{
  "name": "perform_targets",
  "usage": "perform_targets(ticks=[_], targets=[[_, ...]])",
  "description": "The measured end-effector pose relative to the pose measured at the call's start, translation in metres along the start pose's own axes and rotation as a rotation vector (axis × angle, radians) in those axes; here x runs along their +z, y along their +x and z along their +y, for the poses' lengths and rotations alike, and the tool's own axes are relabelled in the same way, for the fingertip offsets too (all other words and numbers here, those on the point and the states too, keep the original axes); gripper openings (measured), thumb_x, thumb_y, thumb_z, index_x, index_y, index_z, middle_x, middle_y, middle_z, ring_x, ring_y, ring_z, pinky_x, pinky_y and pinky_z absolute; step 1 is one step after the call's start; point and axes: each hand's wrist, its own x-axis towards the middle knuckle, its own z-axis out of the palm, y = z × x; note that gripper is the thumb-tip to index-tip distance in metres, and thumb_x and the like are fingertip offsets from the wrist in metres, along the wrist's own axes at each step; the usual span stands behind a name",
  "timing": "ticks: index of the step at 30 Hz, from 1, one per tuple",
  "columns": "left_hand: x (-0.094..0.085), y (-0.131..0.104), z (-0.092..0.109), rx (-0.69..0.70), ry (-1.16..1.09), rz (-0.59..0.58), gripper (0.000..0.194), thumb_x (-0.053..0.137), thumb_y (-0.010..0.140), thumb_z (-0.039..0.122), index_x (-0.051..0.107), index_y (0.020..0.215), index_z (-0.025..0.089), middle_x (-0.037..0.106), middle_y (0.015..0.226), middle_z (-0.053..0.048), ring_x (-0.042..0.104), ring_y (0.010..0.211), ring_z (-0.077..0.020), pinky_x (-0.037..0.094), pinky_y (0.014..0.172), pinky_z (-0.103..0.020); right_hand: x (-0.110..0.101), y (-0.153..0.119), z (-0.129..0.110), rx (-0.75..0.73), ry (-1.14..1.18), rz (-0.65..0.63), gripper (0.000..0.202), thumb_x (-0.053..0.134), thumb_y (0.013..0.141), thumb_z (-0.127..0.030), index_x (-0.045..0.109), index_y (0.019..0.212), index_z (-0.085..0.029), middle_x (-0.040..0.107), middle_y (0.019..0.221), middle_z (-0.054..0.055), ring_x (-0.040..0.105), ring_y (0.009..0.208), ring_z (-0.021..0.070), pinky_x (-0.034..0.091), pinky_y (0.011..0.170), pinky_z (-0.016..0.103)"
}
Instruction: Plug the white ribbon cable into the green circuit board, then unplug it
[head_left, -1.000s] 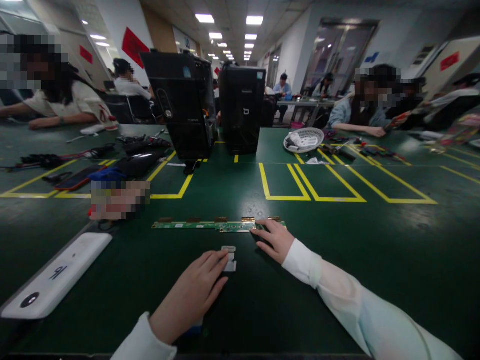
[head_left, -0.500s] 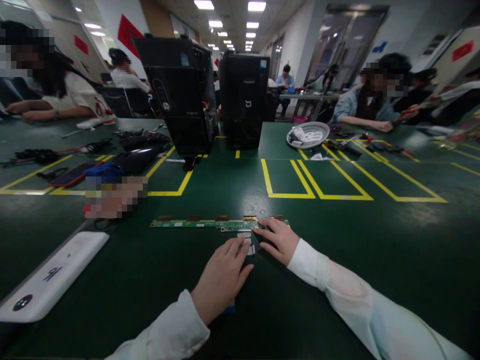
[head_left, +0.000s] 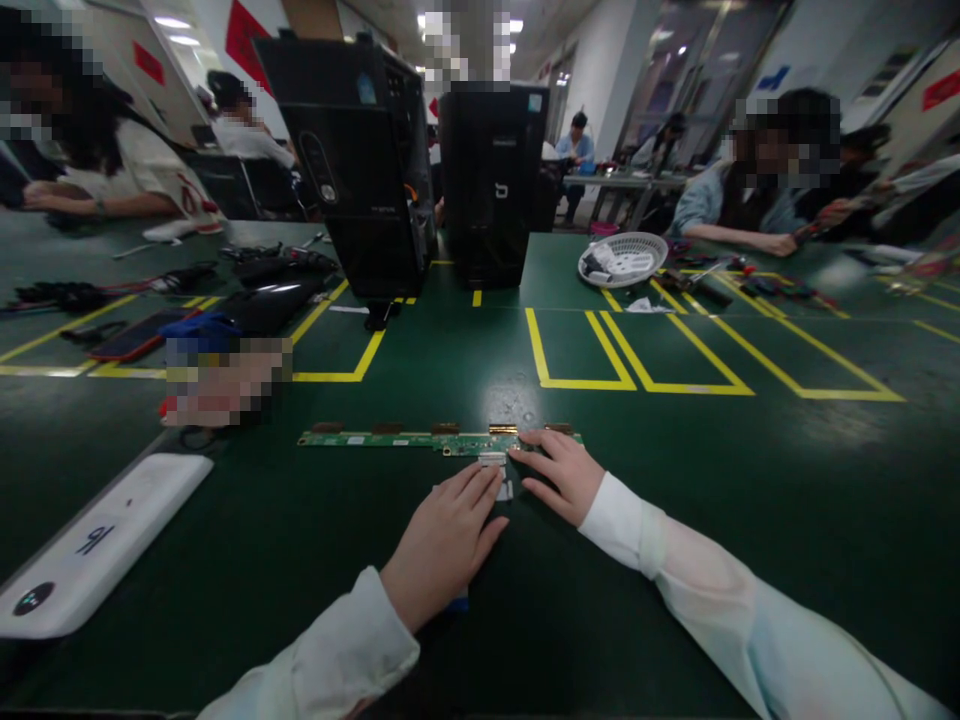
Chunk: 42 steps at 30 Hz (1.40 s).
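Note:
A long, narrow green circuit board (head_left: 382, 440) lies crosswise on the green table, with several copper-brown flex tabs along its far edge. My right hand (head_left: 564, 476) is open, fingers spread, its fingertips resting on the board's right part. Just left of it, my left hand (head_left: 446, 535) lies palm down with fingers stretched out. Its fingertips press on a flat whitish ribbon cable (head_left: 493, 462) against the board's near edge. Most of that cable is hidden under the hand; a blue piece (head_left: 460, 602) peeks out near the wrist.
Two black computer towers (head_left: 360, 190) (head_left: 487, 190) stand at the back. A long white device (head_left: 105, 545) lies at left, beside cables and blue gloves (head_left: 201, 325). At back right is a white basket (head_left: 634, 262). Yellow tape (head_left: 592, 384) marks the table. Other people sit around.
The camera view has shifted slightly, so the scene sits a little higher. Both hands stay in nearly the same place on the board and cable.

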Motion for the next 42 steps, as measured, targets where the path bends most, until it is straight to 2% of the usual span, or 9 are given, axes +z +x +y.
perform_targets(ticks=[11,18,25,30,35,42], targets=[[0.002,0.002,-0.005,0.036,-0.020,0.040,0.045,0.042,0.099,0.033,0.049,0.139,0.014,0.055,0.142,-0.010,0.048,0.133,-0.0232,0.044,0.107,-0.043,0.000,-0.001,0.001,0.007,0.020,-0.016,0.043,0.047,0.096,-0.041,0.057,0.132,-0.020,0.053,0.135,0.015,0.048,0.125,0.0287,0.044,0.101,0.051],[-0.004,0.006,-0.007,0.052,-0.005,-0.008,0.042,0.041,0.099,0.029,0.051,0.137,0.014,0.056,0.141,-0.008,0.048,0.133,-0.0225,0.042,0.109,-0.041,0.002,-0.003,0.003,-0.013,0.022,-0.012,0.046,0.049,0.095,-0.044,0.057,0.132,-0.018,0.053,0.136,0.015,0.047,0.125,0.0295,0.043,0.102,0.051],[-0.003,0.005,-0.010,0.055,-0.041,0.041,0.040,0.038,0.100,0.029,0.052,0.135,0.019,0.058,0.139,-0.007,0.052,0.129,-0.0205,0.044,0.106,-0.041,0.003,-0.002,0.006,-0.009,0.029,-0.008,0.044,0.048,0.095,-0.043,0.057,0.132,-0.020,0.054,0.133,0.015,0.049,0.123,0.0279,0.044,0.101,0.050],[-0.008,0.001,-0.011,0.066,-0.087,0.113,0.043,0.036,0.100,0.030,0.045,0.141,0.021,0.053,0.144,-0.007,0.049,0.130,-0.0210,0.043,0.108,-0.043,0.002,-0.001,0.006,-0.008,0.030,-0.026,0.043,0.046,0.096,-0.040,0.056,0.133,-0.020,0.053,0.133,0.015,0.048,0.124,0.0278,0.044,0.101,0.050],[-0.017,-0.004,-0.021,-0.005,-0.088,0.197,0.042,0.037,0.100,0.030,0.049,0.139,0.021,0.055,0.140,-0.008,0.049,0.128,-0.0229,0.043,0.108,-0.047,0.002,-0.001,0.006,-0.013,0.014,-0.048,0.044,0.047,0.096,-0.039,0.055,0.134,-0.019,0.052,0.135,0.016,0.047,0.125,0.0279,0.043,0.102,0.050],[-0.015,-0.031,-0.044,-0.159,-0.128,0.102,0.044,0.037,0.099,0.038,0.050,0.139,0.024,0.050,0.146,-0.007,0.045,0.134,-0.0236,0.042,0.109,-0.048,-0.001,-0.001,0.006,-0.001,0.010,-0.072,0.045,0.046,0.096,-0.039,0.054,0.135,-0.019,0.050,0.137,0.016,0.046,0.126,0.0278,0.043,0.103,0.050]])
